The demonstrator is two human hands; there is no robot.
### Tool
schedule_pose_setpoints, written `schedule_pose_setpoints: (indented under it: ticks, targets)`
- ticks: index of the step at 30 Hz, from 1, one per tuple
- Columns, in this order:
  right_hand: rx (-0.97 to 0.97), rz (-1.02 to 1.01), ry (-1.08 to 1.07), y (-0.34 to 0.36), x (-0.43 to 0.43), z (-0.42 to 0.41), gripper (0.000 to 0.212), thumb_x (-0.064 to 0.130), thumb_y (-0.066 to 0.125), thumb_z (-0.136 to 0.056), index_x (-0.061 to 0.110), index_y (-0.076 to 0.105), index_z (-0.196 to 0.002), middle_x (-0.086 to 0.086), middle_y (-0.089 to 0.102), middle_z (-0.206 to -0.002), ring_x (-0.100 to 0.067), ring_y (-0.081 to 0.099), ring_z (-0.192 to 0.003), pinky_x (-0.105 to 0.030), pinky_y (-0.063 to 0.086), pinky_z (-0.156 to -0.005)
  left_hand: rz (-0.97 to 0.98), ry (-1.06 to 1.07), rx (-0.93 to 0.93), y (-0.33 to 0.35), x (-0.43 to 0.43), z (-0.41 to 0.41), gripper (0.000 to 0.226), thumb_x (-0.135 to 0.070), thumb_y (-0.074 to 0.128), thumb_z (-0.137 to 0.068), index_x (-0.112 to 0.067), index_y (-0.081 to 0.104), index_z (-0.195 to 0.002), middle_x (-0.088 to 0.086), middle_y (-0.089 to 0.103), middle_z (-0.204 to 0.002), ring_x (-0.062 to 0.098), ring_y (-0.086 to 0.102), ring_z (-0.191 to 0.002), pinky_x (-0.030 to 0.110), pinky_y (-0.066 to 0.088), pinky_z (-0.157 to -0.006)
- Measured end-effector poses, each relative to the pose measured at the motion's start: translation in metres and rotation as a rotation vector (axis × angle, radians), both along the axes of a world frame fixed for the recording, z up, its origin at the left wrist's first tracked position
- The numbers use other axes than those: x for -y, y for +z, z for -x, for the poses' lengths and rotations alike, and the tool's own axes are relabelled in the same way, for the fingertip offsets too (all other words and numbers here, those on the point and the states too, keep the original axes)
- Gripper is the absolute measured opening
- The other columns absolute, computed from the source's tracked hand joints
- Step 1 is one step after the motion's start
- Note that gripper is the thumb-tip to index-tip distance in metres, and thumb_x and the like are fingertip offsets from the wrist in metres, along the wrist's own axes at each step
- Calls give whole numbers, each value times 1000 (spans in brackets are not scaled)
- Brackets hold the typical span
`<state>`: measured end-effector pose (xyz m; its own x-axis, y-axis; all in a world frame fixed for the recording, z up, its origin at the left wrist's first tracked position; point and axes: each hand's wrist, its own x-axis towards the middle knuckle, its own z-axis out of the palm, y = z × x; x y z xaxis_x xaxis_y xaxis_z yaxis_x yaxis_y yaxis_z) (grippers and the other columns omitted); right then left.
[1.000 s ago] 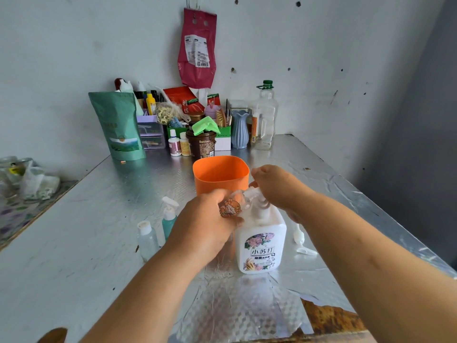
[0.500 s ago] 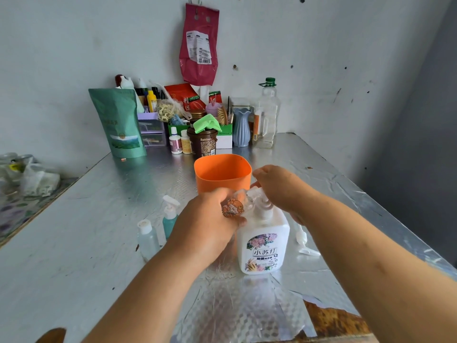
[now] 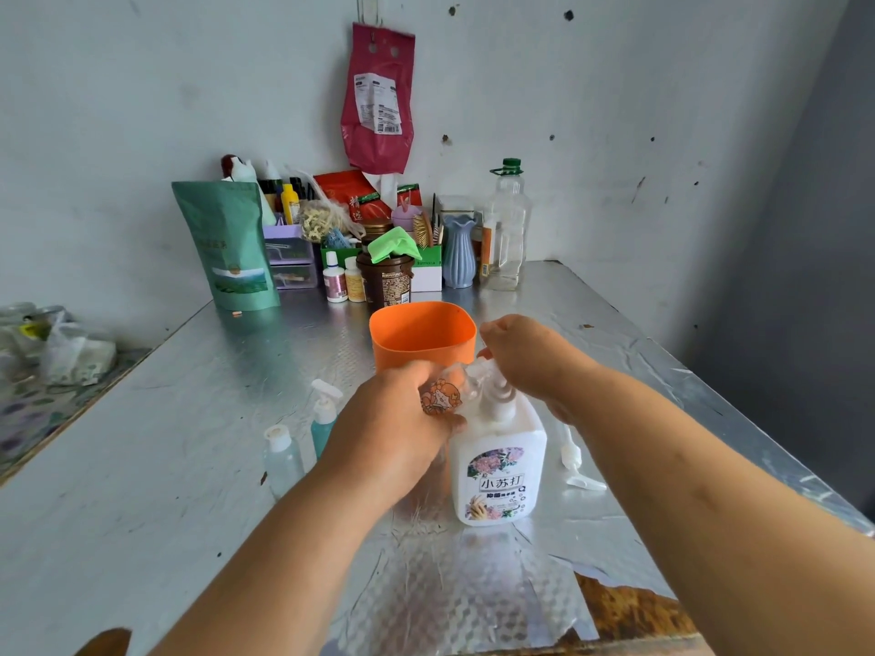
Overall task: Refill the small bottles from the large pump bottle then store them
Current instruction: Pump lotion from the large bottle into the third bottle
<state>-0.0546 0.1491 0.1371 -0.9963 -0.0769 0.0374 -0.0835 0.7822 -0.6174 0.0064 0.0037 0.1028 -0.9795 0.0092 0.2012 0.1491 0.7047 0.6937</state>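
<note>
A large white pump bottle (image 3: pixel 498 471) with a flower label stands on the foil-covered table. My right hand (image 3: pixel 530 357) rests curled over its pump head. My left hand (image 3: pixel 393 433) grips a small clear bottle (image 3: pixel 442 395) with a cartoon sticker, held tilted against the pump's spout. Left of my left hand stand a small teal pump bottle (image 3: pixel 324 421) and a small clear flip-cap bottle (image 3: pixel 281 459). A loose white pump (image 3: pixel 573 459) lies to the right of the large bottle.
An orange tub (image 3: pixel 421 331) stands just behind my hands. Along the back wall are a green pouch (image 3: pixel 227 246), a brown jar (image 3: pixel 384 284), a blue vase (image 3: pixel 458 252), a clear oil bottle (image 3: pixel 505 229) and other clutter. Bags (image 3: pixel 57 348) lie at far left.
Both hands stay at the pump bottle with barely any shift; the view itself has drifted slightly.
</note>
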Motion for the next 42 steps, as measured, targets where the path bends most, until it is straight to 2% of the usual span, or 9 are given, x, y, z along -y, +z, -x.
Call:
schedule_pose_setpoints:
  ticks: [17, 22, 28, 32, 42]
  targets:
    - [-12, 49, -20, -14, 2, 1, 34, 16, 30, -101, 2, 54, -120, -20, 59, -118, -37, 57, -110, -42, 48, -92, -30, -3, 5, -11, 0, 4, 40, -27, 79, -78, -34, 66, -115, -11, 73, -103, 17, 66, -99, 39, 52, -87]
    - [12, 91, -13, -10, 3, -2, 35, 11, 29, -101, -4, 54, -120, -26, 57, -119, -40, 55, -110, -45, 48, -93, -34, -1, 11, -9, 1, 1, 38, -27, 79, -78, -31, 67, -114, -10, 72, -101, 16, 66, -97, 39, 52, -86]
    - [-7, 67, -6, -1, -1, -2, 41, 21, 27, -102, -3, 56, -117, -28, 58, -118, -42, 55, -110, -43, 46, -90, -11, -1, -3, -1, 0, -1, 40, -30, 79, -78, -33, 66, -115, -11, 72, -102, 15, 66, -96, 39, 53, -85]
    - [29, 103, -16, -1, 1, -3, 37, 14, 27, -101, -5, 55, -118, -28, 57, -118, -41, 55, -110, -43, 46, -92, 3, 1, 1, -1, 0, -1, 38, -31, 78, -79, -34, 66, -115, -12, 71, -103, 15, 65, -96, 37, 53, -85]
    - [1, 65, -21, -8, 3, -1, 35, 13, 28, -101, -3, 54, -119, -25, 57, -118, -39, 55, -110, -43, 46, -91, -16, 4, 1, -8, 1, 3, 39, -29, 79, -78, -34, 66, -114, -13, 72, -103, 15, 66, -97, 39, 53, -87]
